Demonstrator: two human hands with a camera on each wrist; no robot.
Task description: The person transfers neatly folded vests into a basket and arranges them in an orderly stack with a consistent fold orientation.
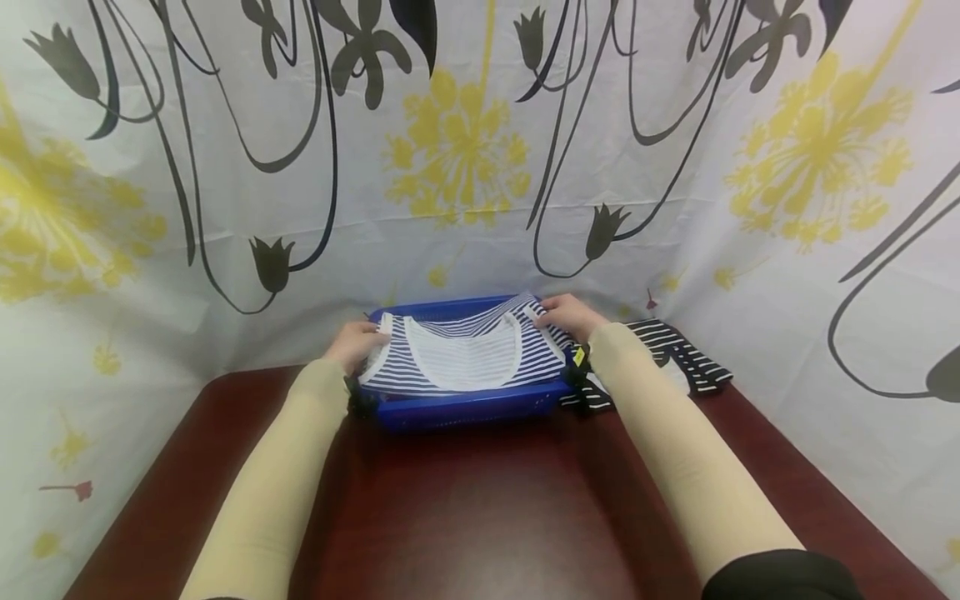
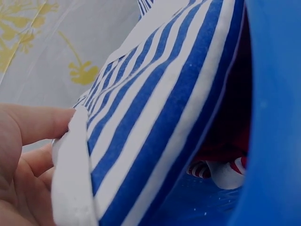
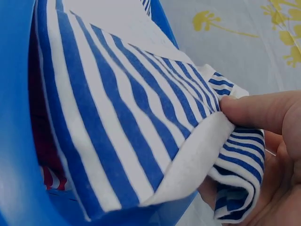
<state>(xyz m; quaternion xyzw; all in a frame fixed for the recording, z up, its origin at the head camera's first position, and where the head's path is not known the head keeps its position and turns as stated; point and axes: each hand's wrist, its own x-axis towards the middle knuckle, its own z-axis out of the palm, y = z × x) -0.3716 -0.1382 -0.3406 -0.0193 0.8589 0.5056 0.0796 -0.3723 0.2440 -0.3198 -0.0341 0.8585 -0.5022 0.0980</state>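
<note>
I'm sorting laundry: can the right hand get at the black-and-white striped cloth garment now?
Probably not without letting go: the right hand pinches the blue-and-white striped cloth garment. The black-and-white striped cloth garment otherwise looks near enough.

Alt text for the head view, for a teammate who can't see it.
The left hand and right hand hold a blue-and-white striped top spread between them over a blue plastic basket. To the right, a black-and-white striped garment lies on the reddish-brown table, partly behind the right forearm; floral-printed cloth hangs behind.
</note>
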